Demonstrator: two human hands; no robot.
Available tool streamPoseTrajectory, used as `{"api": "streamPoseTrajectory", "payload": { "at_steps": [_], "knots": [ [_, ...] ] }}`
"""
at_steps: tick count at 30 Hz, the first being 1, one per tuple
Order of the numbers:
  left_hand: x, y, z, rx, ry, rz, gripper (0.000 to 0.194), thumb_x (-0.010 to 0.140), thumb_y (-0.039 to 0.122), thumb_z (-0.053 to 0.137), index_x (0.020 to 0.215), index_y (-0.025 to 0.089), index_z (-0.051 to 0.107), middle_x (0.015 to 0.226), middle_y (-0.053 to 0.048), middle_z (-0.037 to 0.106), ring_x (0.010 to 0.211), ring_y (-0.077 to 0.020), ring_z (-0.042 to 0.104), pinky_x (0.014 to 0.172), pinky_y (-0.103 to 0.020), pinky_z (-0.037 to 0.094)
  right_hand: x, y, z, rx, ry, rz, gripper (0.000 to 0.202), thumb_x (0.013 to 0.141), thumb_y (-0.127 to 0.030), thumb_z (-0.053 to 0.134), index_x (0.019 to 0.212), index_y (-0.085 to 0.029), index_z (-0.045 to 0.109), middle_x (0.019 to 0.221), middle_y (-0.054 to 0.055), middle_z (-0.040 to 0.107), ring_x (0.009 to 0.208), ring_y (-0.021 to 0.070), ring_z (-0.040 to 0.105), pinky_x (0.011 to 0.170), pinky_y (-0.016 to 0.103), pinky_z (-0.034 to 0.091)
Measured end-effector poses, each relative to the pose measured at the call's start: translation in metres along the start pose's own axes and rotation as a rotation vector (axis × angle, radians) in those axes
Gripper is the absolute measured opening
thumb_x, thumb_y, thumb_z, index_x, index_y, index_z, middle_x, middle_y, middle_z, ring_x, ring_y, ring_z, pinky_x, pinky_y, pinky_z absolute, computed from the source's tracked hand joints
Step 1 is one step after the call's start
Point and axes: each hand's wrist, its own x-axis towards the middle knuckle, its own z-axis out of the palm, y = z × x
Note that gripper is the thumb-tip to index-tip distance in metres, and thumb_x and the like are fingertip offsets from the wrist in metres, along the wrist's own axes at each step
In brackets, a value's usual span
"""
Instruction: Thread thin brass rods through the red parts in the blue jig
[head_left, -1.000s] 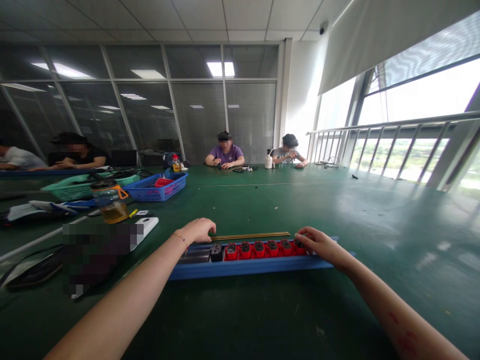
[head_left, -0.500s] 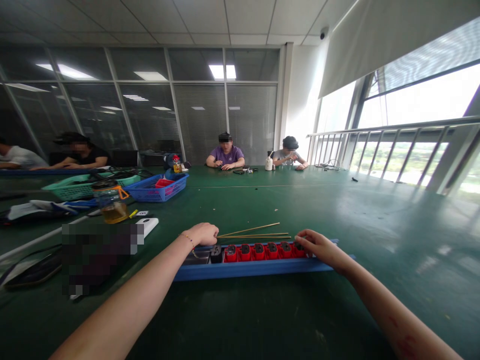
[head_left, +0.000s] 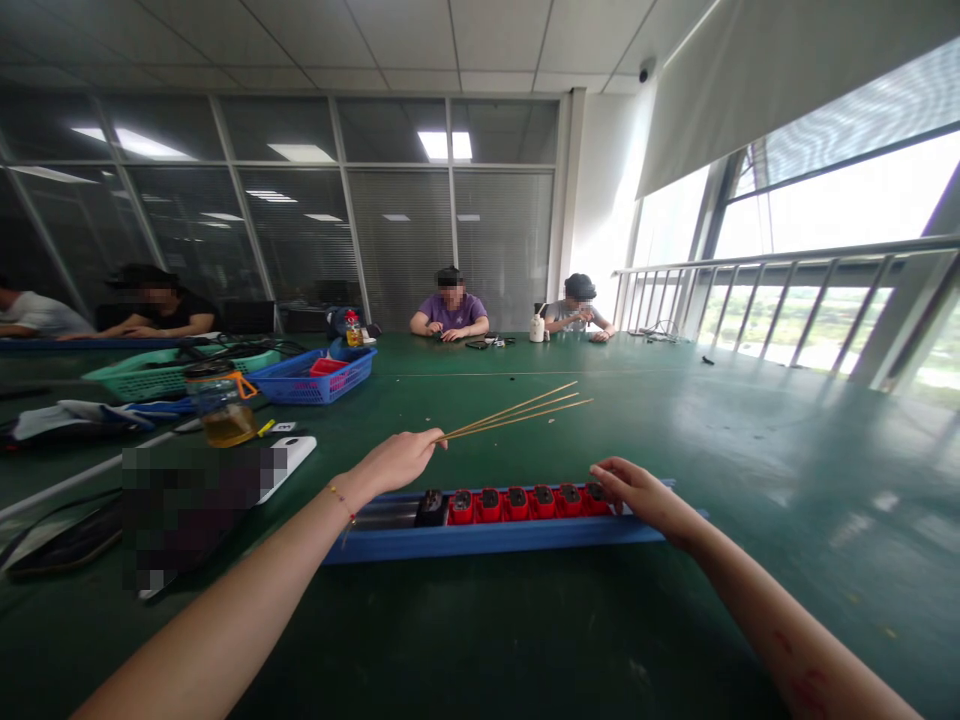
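My left hand (head_left: 401,458) is closed around the near ends of three thin wooden sticks (head_left: 517,412), which fan out to the right above the table. In front of me lies a long blue tray (head_left: 487,543). A row of red blocks with black tops (head_left: 516,505) stands in it, with one black block (head_left: 431,507) at the row's left end. Left of that, a bare grey stretch of the tray shows. At the right end, my right hand (head_left: 637,492) has its fingers curled on the last red block (head_left: 597,498), partly covering it.
To the left are a blue basket (head_left: 322,380), a green basket (head_left: 135,378), a jar of amber liquid (head_left: 225,410) and a white device (head_left: 289,468) beside a blurred patch. Several people sit around the green table (head_left: 750,450). A white bottle (head_left: 537,328) stands at the far side.
My left hand has lifted the sticks from just behind the tray and moved forward; their tips now point up and away. My right hand has stayed in place.
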Motion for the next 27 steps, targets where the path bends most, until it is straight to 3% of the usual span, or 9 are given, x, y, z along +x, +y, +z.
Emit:
{"api": "streamPoseTrajectory", "payload": {
  "at_steps": [6,12,17,22,27],
  "knots": [
    [-0.028,0.008,0.0,0.021,0.086,0.101,0.033,0.086,0.029,0.028,0.109,0.032,0.052,0.106,0.003,0.06,0.089,-0.0169,0.058,0.075,-0.026,0.039,-0.004,-0.008,-0.003,0.212,0.081,0.015,0.047,0.08,-0.06,0.033,0.106,-0.023,0.049,0.067,-0.002,0.053,0.059,0.012,0.051,0.059,0.026,0.04],
    [-0.046,0.012,0.012,-0.007,0.11,0.107,0.035,0.085,0.023,0.028,0.109,0.031,0.052,0.104,0.003,0.06,0.09,-0.0148,0.056,0.078,-0.025,0.04,0.0,-0.005,0.002,0.259,0.195,0.002,0.038,0.076,-0.058,0.043,0.08,-0.02,0.05,0.053,-0.007,0.042,0.047,0.0087,0.039,0.047,0.021,0.033],
    [-0.052,0.014,0.013,0.014,0.15,0.108,0.036,0.086,0.02,0.027,0.109,0.029,0.052,0.1,0.001,0.06,0.086,-0.0143,0.056,0.076,-0.025,0.04,0.002,-0.003,0.005,0.202,0.133,-0.02,0.035,0.08,-0.054,0.041,0.083,-0.02,0.049,0.053,-0.006,0.044,0.047,0.0092,0.041,0.045,0.021,0.031],
    [-0.055,0.019,0.012,0.064,0.194,0.116,0.036,0.086,0.018,0.027,0.109,0.028,0.052,0.095,0.0,0.06,0.085,-0.0141,0.056,0.075,-0.025,0.04,0.001,0.0,0.002,0.183,0.04,-0.037,0.032,0.079,-0.049,0.046,0.069,-0.019,0.046,0.054,-0.006,0.042,0.047,0.0075,0.038,0.047,0.02,0.031],
    [-0.055,0.021,0.014,0.107,0.165,0.076,0.036,0.085,0.017,0.027,0.111,0.027,0.05,0.097,-0.001,0.06,0.087,-0.0154,0.056,0.075,-0.027,0.039,0.003,0.002,0.007,0.072,0.086,-0.01,0.033,0.077,-0.053,0.045,0.073,-0.02,0.046,0.05,-0.008,0.035,0.043,0.0079,0.032,0.041,0.02,0.025]
  ]
}}
